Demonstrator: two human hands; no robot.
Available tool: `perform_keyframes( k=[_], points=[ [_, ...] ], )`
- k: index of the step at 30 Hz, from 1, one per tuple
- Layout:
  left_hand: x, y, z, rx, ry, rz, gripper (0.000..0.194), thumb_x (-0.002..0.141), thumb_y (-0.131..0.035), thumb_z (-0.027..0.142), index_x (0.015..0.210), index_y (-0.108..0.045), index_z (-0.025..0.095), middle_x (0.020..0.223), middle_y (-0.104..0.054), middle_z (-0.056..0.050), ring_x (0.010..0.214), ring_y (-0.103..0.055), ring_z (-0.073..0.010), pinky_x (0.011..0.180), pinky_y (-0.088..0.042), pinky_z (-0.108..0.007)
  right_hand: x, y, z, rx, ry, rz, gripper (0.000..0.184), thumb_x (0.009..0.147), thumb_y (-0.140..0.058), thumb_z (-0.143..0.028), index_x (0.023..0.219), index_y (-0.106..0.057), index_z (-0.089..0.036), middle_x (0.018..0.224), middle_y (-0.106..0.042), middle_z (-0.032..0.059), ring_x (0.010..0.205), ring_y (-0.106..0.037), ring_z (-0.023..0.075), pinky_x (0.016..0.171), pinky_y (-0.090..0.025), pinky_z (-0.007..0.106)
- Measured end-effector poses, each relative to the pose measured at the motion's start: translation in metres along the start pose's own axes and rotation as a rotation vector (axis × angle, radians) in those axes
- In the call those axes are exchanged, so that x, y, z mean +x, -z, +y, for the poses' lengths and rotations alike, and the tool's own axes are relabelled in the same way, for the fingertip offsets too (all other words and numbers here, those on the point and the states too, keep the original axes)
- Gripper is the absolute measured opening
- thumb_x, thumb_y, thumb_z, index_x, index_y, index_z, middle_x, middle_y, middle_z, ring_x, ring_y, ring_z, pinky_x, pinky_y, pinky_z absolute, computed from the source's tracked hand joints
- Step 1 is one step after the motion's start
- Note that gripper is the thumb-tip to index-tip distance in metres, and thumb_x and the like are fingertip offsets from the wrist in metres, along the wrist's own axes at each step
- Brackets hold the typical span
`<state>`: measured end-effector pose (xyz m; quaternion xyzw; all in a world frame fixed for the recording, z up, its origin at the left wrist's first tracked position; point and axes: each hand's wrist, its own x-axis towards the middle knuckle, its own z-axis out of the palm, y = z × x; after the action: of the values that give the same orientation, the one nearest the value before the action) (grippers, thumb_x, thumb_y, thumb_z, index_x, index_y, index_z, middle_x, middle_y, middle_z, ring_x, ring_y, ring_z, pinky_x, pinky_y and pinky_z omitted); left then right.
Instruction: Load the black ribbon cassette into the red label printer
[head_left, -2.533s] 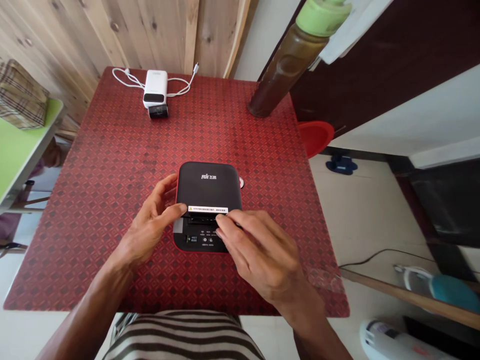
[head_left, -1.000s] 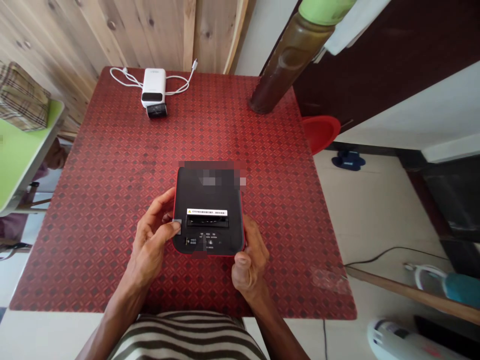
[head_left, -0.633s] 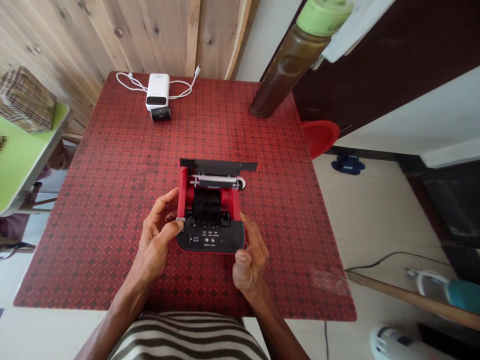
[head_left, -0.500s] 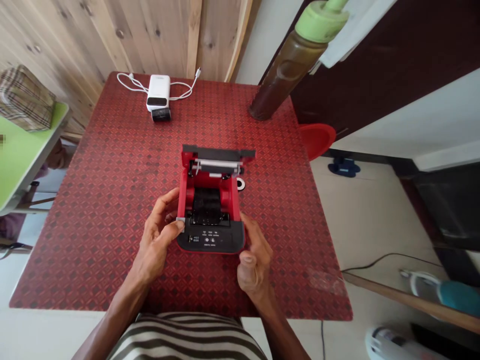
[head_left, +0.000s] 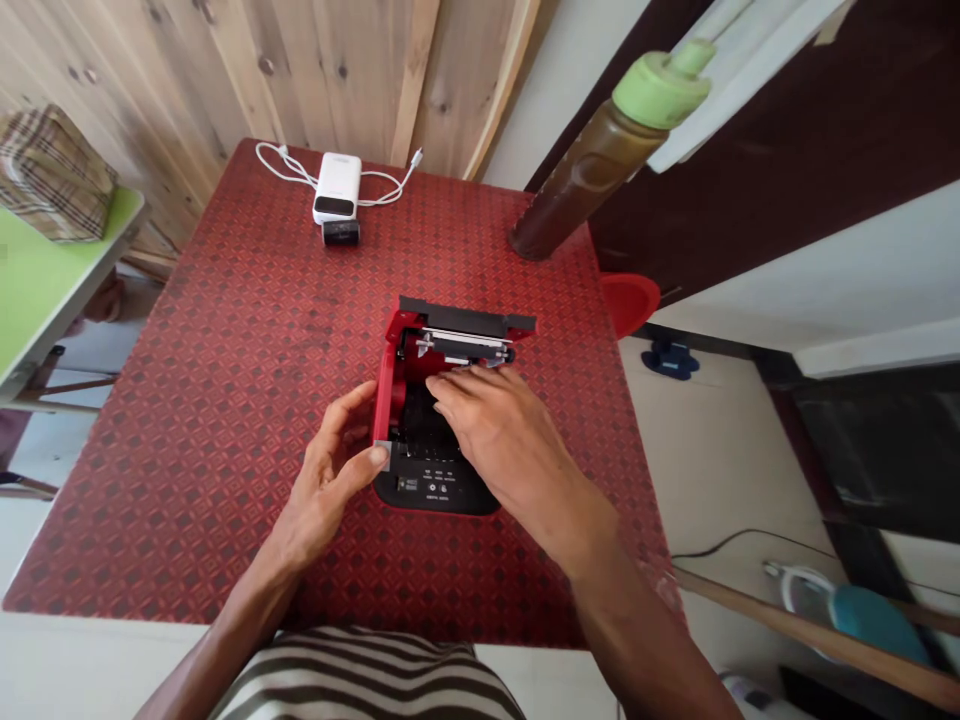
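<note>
A red and black printer-like device (head_left: 439,488) sits on the table with its lid (head_left: 465,318) raised at the back. My left hand (head_left: 334,455) holds its left side, thumb on the grey front corner and fingers along the red wall. Inside the compartment, a black roll (head_left: 424,420) is partly covered. My right hand (head_left: 502,425) reaches over the right wall into the opening, fingers stretched out above the roll. Its thumb is hidden beneath the palm, and whether the fingertips touch the roll cannot be seen.
A white power bank (head_left: 337,185) with a white cable lies at the back of the patterned red table (head_left: 247,330), a small black cylinder (head_left: 341,233) before it. A tall brown bottle (head_left: 585,165) with a green cap stands back right. A red stool (head_left: 631,303) is beyond the right edge.
My right hand has left the device's right side and moved up and inward over the open compartment. My left hand keeps its hold. The camera view has shifted slightly.
</note>
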<state>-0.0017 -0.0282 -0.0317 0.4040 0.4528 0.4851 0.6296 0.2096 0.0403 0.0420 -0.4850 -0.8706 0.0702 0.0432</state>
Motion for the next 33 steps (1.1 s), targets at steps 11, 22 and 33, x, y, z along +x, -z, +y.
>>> perform_keyframes(
  k=[11, 22, 33],
  points=[
    [0.001, -0.003, 0.004, -0.021, 0.025, 0.004, 0.063, 0.104, -0.084, 0.055, 0.159, -0.066, 0.031, 0.164, -0.071, -0.011, 0.149, -0.068, -0.0356, 0.127, -0.055, -0.054, 0.029, 0.002, -0.006, 0.032, -0.01, -0.27, 0.026, 0.113, -0.059, -0.007, 0.12, -0.08, -0.019, 0.119, -0.087, 0.0107, 0.105, -0.082, 0.0264, 0.087, -0.054, 0.037],
    [0.002, -0.002, 0.003, -0.007, 0.002, -0.01, 0.062, 0.105, -0.083, 0.052, 0.16, -0.065, 0.03, 0.17, -0.067, -0.012, 0.15, -0.068, -0.0366, 0.128, -0.055, -0.057, 0.018, 0.007, -0.02, -0.001, -0.107, -0.098, 0.023, 0.104, -0.069, -0.009, 0.121, -0.079, -0.02, 0.119, -0.087, 0.0125, 0.112, -0.081, 0.0312, 0.089, -0.059, 0.039],
    [0.001, -0.004, 0.006, 0.003, 0.013, 0.004, 0.06, 0.105, -0.082, 0.053, 0.159, -0.067, 0.03, 0.17, -0.067, -0.012, 0.158, -0.062, -0.0394, 0.131, -0.053, -0.059, -0.006, 0.014, -0.038, -0.104, -0.07, 0.23, 0.02, 0.107, -0.064, -0.008, 0.098, -0.073, -0.024, 0.091, -0.081, 0.0085, 0.086, -0.074, 0.0273, 0.072, -0.052, 0.039]
  ],
)
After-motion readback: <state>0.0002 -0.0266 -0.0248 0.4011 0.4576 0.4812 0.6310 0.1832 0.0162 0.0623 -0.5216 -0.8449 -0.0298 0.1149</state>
